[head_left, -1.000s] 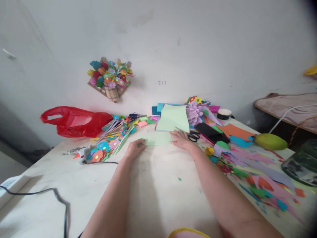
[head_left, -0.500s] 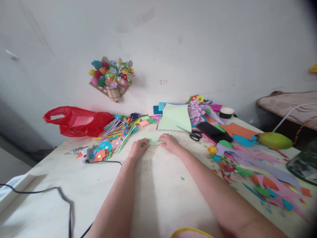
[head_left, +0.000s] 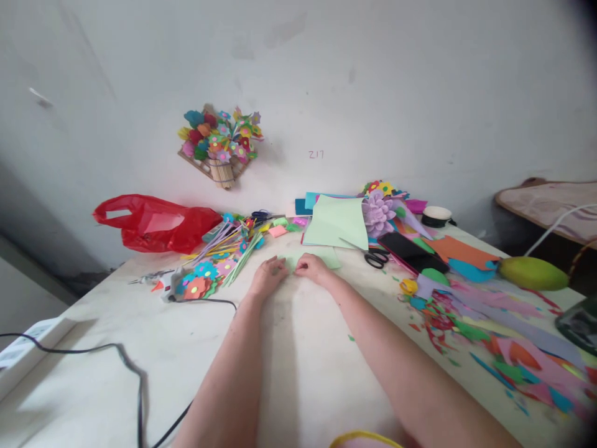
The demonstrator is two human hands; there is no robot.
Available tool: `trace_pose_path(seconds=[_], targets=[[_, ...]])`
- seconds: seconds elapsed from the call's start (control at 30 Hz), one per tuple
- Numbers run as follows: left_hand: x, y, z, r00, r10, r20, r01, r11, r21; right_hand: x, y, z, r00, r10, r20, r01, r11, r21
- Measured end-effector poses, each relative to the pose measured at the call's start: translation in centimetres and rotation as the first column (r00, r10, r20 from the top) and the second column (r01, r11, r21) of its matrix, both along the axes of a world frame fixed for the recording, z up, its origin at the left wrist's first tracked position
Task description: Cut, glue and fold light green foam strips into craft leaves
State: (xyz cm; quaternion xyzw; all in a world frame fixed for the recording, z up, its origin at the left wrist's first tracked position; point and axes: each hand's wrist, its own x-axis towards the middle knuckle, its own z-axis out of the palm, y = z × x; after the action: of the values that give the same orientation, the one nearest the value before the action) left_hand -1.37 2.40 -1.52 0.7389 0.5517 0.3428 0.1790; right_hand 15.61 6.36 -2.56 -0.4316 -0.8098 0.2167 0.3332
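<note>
A small pale green paper sheet (head_left: 332, 256) lies on the table around my fingers, with part of it covered by my hands. My left hand (head_left: 270, 275) has its fingers curled down at the sheet's left end. Close beside it, my right hand (head_left: 313, 269) pinches the near edge of the same sheet. A narrow gap separates the two hands. Behind them stands a larger light green sheet (head_left: 339, 221) on a stack of coloured sheets. Black-handled scissors (head_left: 375, 257) lie to the right, their blades over that sheet's lower edge.
On the left are a red plastic bag (head_left: 161, 225), paper flowers (head_left: 205, 277), thin green stems (head_left: 242, 260) and a glue gun (head_left: 168, 286) with a black cord. To the right are a phone (head_left: 410, 252), a green fruit (head_left: 533, 274) and coloured scraps (head_left: 508, 358).
My right hand has moved closer to my left along the sheet, and more of the sheet shows to its right. The whole view has shifted slightly.
</note>
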Motion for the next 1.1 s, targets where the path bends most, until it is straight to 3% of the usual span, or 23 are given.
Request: trace_pose_path(seconds=[0.13,0.33,0.53,1.1], targets=[[-1.2,0.1,0.2,0.993,0.071,0.099,-0.075,0.997,0.033,0.0,0.1,-0.5,0.999,-0.007,-0.05,0.006,1.0,-0.014],[-3.0,-0.2,0.3,0.989,0.101,0.112,-0.1,0.995,-0.015,0.2,0.2,-0.7,0.999,0.009,-0.045,-0.009,1.0,-0.004],[-3.1,-0.4,0.1,0.99,0.071,0.121,-0.064,0.996,-0.058,0.1,0.1,-0.7,1.0,-0.021,-0.022,0.021,1.0,-0.01],[-2.9,-0.1,-0.2,0.998,0.06,-0.013,-0.06,0.998,0.034,0.1,0.0,-0.4,0.999,-0.033,0.013,0.033,0.999,-0.035]])
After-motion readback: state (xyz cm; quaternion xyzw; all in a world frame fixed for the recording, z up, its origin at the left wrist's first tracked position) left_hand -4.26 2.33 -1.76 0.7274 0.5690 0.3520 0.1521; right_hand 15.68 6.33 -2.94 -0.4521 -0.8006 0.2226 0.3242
